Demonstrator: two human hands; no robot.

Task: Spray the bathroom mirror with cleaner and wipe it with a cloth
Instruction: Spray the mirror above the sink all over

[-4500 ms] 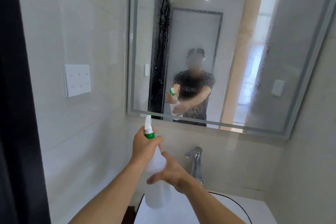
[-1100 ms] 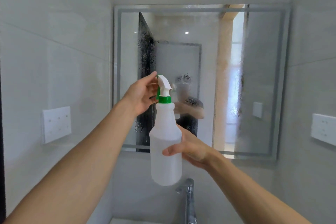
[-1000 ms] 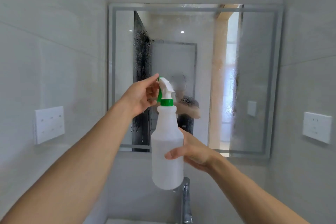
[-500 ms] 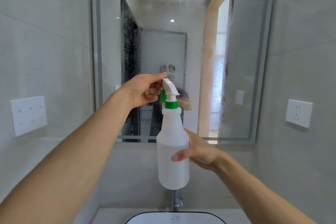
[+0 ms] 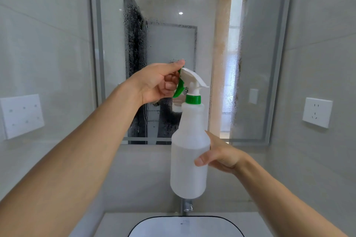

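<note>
A translucent white spray bottle with a green collar and green trigger is held upright in front of the mirror. My left hand curls round the white spray head, its fingers on the green trigger. My right hand grips the bottle's body from the right side. The framed mirror hangs on the far wall, and droplets and wet streaks cover its glass. No cloth shows anywhere in the head view.
A white basin with a dark rim sits below, and a chrome tap stands behind it under the bottle. White wall sockets are on the left wall and the right wall. Grey tiled walls close in on both sides.
The view has tilted down, so the mirror sits higher in frame and the basin shows. The bottle and both hands have shifted slightly right; both hands keep their hold.
</note>
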